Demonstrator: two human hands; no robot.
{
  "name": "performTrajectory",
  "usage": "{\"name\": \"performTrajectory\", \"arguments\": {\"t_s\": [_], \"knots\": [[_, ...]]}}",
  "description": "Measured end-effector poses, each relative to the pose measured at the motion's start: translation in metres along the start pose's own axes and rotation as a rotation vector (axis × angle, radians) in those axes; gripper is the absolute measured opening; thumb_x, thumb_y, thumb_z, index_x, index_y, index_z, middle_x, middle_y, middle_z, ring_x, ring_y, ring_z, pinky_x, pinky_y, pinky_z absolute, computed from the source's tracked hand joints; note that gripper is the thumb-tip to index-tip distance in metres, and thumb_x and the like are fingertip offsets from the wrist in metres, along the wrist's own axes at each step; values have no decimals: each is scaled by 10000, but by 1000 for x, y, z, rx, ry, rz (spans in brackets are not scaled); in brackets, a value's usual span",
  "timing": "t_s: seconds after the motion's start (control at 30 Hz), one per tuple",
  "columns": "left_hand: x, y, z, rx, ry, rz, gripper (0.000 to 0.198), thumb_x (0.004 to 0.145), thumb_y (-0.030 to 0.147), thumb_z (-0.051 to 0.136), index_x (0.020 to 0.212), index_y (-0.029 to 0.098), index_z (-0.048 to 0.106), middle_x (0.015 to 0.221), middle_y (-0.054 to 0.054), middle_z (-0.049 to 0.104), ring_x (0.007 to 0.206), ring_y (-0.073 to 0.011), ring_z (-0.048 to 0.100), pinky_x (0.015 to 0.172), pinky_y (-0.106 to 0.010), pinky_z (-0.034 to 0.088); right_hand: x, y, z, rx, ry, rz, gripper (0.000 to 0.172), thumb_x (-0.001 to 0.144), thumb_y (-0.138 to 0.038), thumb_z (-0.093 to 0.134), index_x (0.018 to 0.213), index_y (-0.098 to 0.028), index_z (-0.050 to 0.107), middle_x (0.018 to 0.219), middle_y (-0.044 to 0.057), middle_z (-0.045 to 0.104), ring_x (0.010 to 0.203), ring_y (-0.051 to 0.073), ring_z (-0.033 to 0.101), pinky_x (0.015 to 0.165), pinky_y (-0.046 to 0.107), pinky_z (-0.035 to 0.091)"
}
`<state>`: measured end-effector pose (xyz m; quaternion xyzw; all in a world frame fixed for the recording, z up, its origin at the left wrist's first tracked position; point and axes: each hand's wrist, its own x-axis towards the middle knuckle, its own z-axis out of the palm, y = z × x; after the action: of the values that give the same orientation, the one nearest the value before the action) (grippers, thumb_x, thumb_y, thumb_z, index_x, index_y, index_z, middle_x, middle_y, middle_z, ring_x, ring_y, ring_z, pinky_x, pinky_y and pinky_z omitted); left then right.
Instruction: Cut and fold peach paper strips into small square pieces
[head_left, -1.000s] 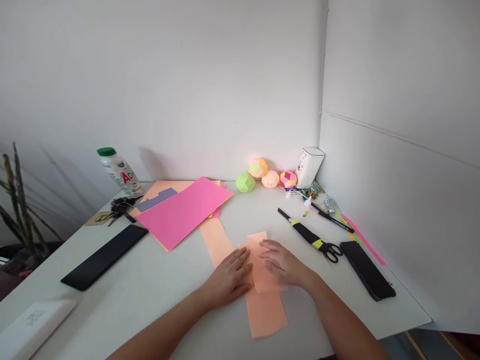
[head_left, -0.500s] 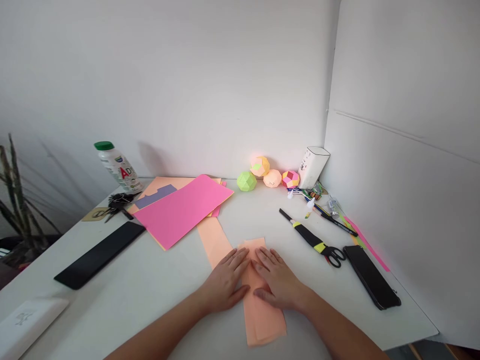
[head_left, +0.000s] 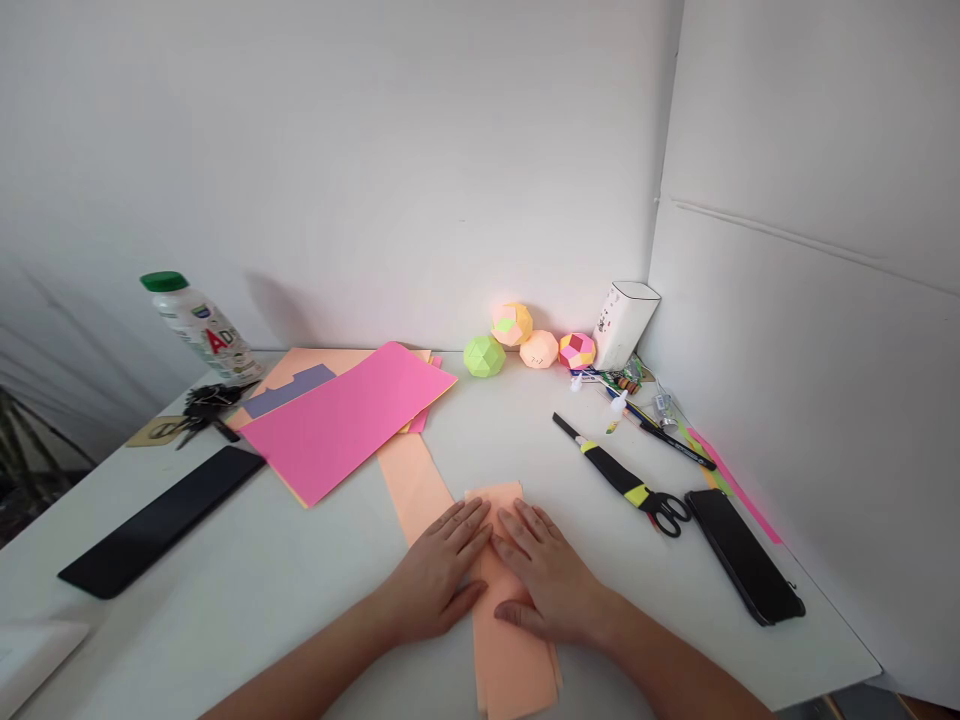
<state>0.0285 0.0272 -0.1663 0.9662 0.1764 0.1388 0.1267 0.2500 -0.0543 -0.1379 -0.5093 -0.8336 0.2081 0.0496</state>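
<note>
A peach-coloured strip of folded paper [head_left: 514,655] lies lengthwise on the white table, its layers slightly out of line at the near end. Flat on its left edge rests my left hand [head_left: 439,575], fingers stretched out and pointing away from me. My right hand [head_left: 547,575] presses on the right side of the strip, fingers also extended. The fingertips of both hands come close together near the strip's far end. Another peach paper strip [head_left: 412,480] runs from beside my left hand to under a pink sheet [head_left: 352,420].
Black-and-yellow scissors [head_left: 619,475] and a black phone [head_left: 745,555] lie at the right. Behind are several faceted paper balls [head_left: 484,356] and a white paper holder [head_left: 626,325]. A bottle [head_left: 202,325], keys [head_left: 210,405] and a dark flat bar [head_left: 161,520] are left.
The view has shifted slightly. Both hands stay flat on the folded paper, whose near-end layers now sit a little differently, with an edge showing at the right.
</note>
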Motion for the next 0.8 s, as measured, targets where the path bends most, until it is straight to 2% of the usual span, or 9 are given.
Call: {"name": "performTrajectory", "arguments": {"t_s": [0.13, 0.37, 0.6, 0.8], "knots": [[-1, 0, -1, -25, -19, 22, 734, 916, 306, 482, 1527, 217, 86, 1559, -120, 242, 1425, -324, 238, 1140, -549, 278, 1, 6, -2, -25, 43, 32, 703, 910, -566, 469, 1467, -156, 345, 1588, 130, 137, 1463, 308, 38, 1186, 508, 122], [-2, 3, 1, -34, -22, 113, 703, 910, 328, 504, 1515, 204, 167, 1572, -140, 178, 1434, -348, 191, 1138, -568, 260, 2, 20, -5, -70, 129, 48, 545, 947, -435, 464, 1429, -185, 413, 1555, 104, 280, 1445, 266, 189, 1170, 486, 210], [-2, 10, 1, -41, -56, 77, 783, 903, 513, 505, 1520, 203, 137, 1583, -157, 104, 1439, -383, 136, 1133, -592, 233, 7, 25, -11, -99, 192, 4, 516, 919, -469, 506, 1342, -174, 508, 1469, 111, 431, 1357, 275, 324, 1117, 475, 285], [-4, 11, 5, -12, -42, 76, 821, 914, 549, 462, 1528, 222, 25, 1591, -147, 54, 1444, -380, 109, 1143, -582, 198, 11, 29, -10, -76, 224, 5, 548, 890, -461, 553, 1337, -146, 503, 1430, 131, 469, 1313, 275, 369, 1093, 450, 308]]}}
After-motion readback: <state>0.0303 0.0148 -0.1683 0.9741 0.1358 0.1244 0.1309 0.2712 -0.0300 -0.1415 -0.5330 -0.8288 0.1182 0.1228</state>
